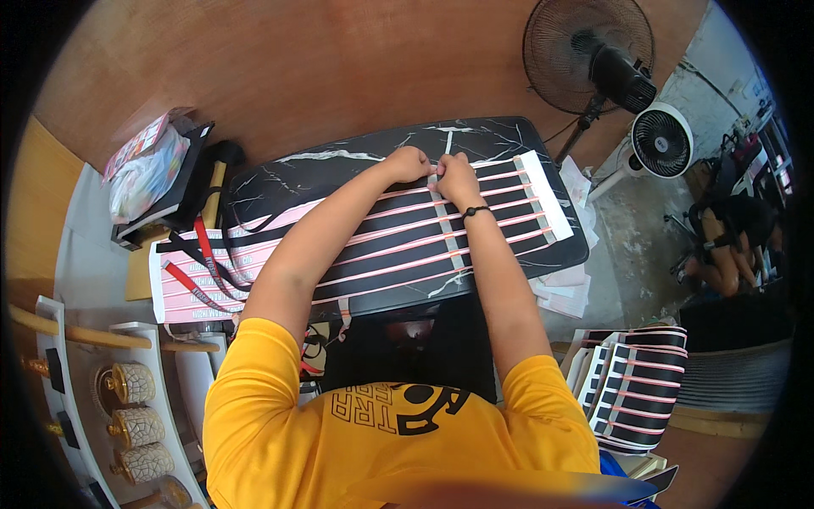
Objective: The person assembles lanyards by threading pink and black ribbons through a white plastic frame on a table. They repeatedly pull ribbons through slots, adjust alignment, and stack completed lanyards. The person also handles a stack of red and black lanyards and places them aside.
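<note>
Hands meet at the far edge of a black marble-pattern table [356,165], close to its middle. The left hand [409,163] and the right hand [458,176] are side by side and almost touching. Both are curled, and their fingertips pinch the top end of a grey strip [449,233] that runs across the sheet toward the person. The right wrist carries a dark bracelet [475,210].

The sheet [407,242] lies flat on the table and covers most of its width. It has long black bands with thin pink lines between them, all going from left to right. Its left part is pink with some print, and its right end finishes in a white border [543,193]. A second grey strip [536,212] crosses the bands just beside this border. Red and black lanyards [199,267] lie over the left part of the sheet.

On the floor at the person's right there is a stack of similar striped sheets [636,382]. A black standing fan [589,55] and a small white fan [661,140] are behind the table on the right. Another person [733,237] sits near the right rim. The person wears a yellow shirt [381,433].
</note>
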Tool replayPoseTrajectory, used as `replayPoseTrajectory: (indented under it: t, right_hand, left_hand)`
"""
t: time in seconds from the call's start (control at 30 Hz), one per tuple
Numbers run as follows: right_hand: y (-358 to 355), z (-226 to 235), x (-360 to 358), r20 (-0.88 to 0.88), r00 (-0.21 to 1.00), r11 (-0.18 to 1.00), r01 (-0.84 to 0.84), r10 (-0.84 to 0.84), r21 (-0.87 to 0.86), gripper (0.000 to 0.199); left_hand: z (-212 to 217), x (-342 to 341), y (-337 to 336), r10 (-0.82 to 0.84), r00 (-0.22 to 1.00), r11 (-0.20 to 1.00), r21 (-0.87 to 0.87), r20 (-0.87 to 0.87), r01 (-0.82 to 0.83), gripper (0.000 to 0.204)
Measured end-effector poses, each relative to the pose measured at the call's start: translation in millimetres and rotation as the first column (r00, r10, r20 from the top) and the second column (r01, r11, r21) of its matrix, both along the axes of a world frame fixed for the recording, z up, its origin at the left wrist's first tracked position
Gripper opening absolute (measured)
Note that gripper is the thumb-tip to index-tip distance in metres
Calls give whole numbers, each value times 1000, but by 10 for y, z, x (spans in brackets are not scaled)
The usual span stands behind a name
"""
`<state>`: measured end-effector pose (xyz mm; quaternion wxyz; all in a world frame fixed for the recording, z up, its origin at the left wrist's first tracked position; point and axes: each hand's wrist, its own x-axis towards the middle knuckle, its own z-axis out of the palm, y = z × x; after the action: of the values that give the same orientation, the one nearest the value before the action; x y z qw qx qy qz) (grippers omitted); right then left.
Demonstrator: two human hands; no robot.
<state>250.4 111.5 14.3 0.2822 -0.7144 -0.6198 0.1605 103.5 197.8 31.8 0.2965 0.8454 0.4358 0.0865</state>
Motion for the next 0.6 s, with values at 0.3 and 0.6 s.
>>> replayPoseTrajectory:
  t: [0.3, 0.6]
  right_hand:
    - [-92, -83, -20, -155, 986, 992, 78, -62, 98, 35]
    - [-95, -171, -85, -184, 979, 970, 125, -86, 210, 18]
  left_hand:
    - [-14, 102, 58, 185, 979, 945, -287, 82, -155, 22]
    - [-69, 168, 21, 310, 950, 924, -242, 23, -296, 22]
